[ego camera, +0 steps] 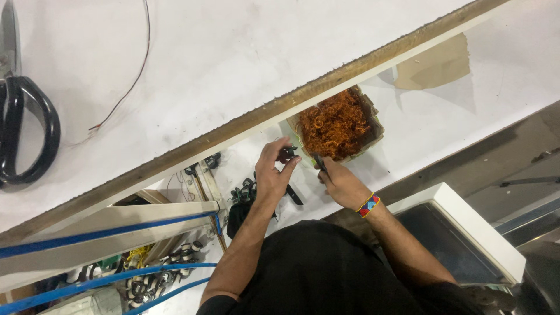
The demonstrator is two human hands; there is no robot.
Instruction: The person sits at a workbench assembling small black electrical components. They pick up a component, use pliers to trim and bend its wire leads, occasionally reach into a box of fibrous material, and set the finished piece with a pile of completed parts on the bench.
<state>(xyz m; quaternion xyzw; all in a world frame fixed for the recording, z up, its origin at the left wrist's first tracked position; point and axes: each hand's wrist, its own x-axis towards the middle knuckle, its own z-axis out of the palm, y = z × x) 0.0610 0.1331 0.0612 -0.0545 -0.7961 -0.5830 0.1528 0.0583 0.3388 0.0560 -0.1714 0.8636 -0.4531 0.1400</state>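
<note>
- Biggest thing by far is the white upper shelf [233, 52] filling the whole top left of the frame, with a worn wooden edge strip [326, 84] running diagonally from lower left to upper right. It hangs right over the work spot, so it kinda blocks the view of whatever's behind the box.
- Below that strip is the white table [443, 122], stretching to the upper right, with a brownish torn patch [434, 67] on it.
- Right side, lower: a white-rimmed tray [484, 233] with a dark inside, just beside the right forearm.
- Lower left is a metal frame [116, 230] with blue tubes [105, 283] crossing it, and a pile of small black-and-white parts [157, 280] underneath.
- Black-handled scissors [26, 131] sit on the shelf at the far left edge, with a thin wire [131, 87] lying near them.
- Cardboard box [373, 119] full of tangled orange coils [335, 125], centre frame, just past both hands.
- Left hand [273, 175] in the middle, thumb and fingers pinched on a small black part [287, 153], held just left of the box.
- Right hand [344, 184] is closed around a dark tool [319, 163] whose tip touches the box's near edge; beaded wristband [368, 205] on that wrist.
- A few loose black pieces [245, 191] lie on the table behind the left wrist.
</note>
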